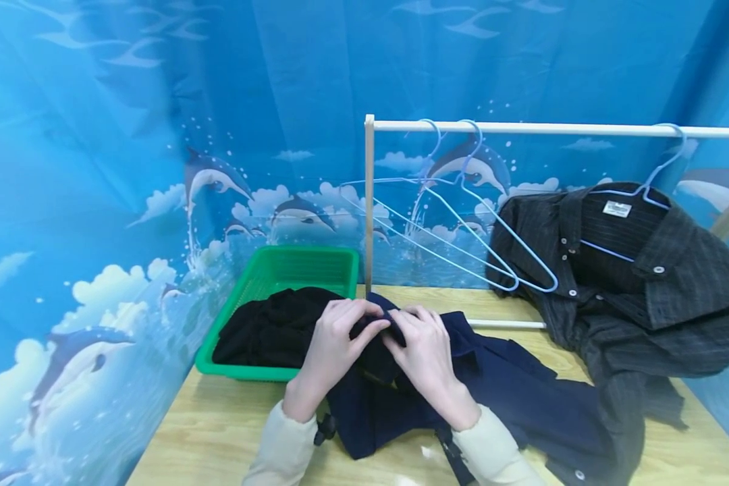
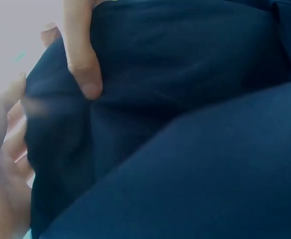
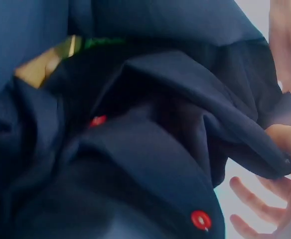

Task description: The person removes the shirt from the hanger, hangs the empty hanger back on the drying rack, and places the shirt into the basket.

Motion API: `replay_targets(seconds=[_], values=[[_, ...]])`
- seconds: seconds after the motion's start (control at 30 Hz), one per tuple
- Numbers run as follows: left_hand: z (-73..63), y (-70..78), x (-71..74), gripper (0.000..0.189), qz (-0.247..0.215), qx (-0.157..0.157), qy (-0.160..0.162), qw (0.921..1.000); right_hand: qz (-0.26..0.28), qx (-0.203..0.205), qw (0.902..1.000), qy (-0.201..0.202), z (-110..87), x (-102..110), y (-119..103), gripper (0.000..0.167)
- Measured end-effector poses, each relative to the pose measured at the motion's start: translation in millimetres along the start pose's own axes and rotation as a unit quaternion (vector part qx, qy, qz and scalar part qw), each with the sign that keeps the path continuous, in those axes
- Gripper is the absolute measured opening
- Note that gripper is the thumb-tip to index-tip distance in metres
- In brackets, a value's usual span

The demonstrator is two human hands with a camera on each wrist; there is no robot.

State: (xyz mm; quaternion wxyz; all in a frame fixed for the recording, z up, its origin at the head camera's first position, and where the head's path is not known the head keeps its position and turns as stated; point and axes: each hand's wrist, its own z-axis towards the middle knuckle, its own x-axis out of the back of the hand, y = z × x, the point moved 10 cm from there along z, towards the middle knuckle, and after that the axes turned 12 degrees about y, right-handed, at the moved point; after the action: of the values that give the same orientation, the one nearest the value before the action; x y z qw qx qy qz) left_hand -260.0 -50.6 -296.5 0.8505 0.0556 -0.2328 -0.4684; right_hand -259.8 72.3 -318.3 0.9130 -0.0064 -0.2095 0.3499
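Note:
A dark navy shirt (image 1: 522, 385) with red buttons lies spread over the table, its upper edge raised between both hands. My left hand (image 1: 338, 337) pinches that edge between thumb and fingers. Close beside it, my right hand (image 1: 424, 344) pinches the same edge from the other side. In the left wrist view the left thumb presses on the navy cloth (image 2: 185, 64), with fingers behind it. A red button (image 3: 201, 219) shows on a loose fold in the right wrist view, where the right hand (image 3: 285, 184) grips the cloth at the right.
A green basket (image 1: 203, 358) holding black clothing (image 1: 267, 327) stands at the left. Behind the hands rises a white rack (image 1: 522, 127) with two bare blue hangers (image 1: 492, 212) and a dark striped shirt (image 1: 698, 304) on another hanger. Its lower part overlaps the navy shirt.

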Motion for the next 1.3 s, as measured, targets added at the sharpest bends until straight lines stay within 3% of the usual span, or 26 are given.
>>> replay_targets(seconds=[0.37,0.6,0.7,0.83,0.97,1.07,1.13,1.3], values=[[-4.3,-0.2,-13.1,0.022,-0.007,0.017,-0.04,0.999,-0.055,-0.033,0.9974,0.034,2.2,57.6,61.8,0.034],[-14.1,5.0,-38.8,0.026,-0.004,0.023,-0.109,0.9938,-0.096,-0.039,0.9945,0.013,-22.9,97.4,108.8,0.049],[-21.9,9.3,-52.5,0.029,-0.015,0.02,-0.138,0.9901,-0.122,-0.023,0.9919,-0.026,-42.2,101.3,125.8,0.054],[-35.8,15.8,-76.2,0.037,-0.029,0.016,-0.194,0.9805,-0.16,0.003,0.9779,-0.135,-72.6,90.2,141.7,0.052],[-52.3,18.9,-103.2,0.046,-0.011,0.008,-0.276,0.9612,-0.158,-0.011,0.9551,-0.25,-103.2,79.3,153.7,0.046],[-60.4,20.3,-116.9,0.048,0.006,0.0,-0.32,0.9475,-0.14,-0.032,0.9439,-0.298,-117.6,78.7,158.7,0.046],[-61.2,21.0,-121.5,0.049,0.013,-0.006,-0.326,0.9451,-0.119,-0.04,0.9401,-0.317,-122.5,80.1,159.3,0.047],[-51.6,24.6,-130.2,0.062,0.033,-0.031,-0.306,0.9511,-0.085,-0.059,0.9316,-0.348,-124.8,87.4,157.0,0.049]])
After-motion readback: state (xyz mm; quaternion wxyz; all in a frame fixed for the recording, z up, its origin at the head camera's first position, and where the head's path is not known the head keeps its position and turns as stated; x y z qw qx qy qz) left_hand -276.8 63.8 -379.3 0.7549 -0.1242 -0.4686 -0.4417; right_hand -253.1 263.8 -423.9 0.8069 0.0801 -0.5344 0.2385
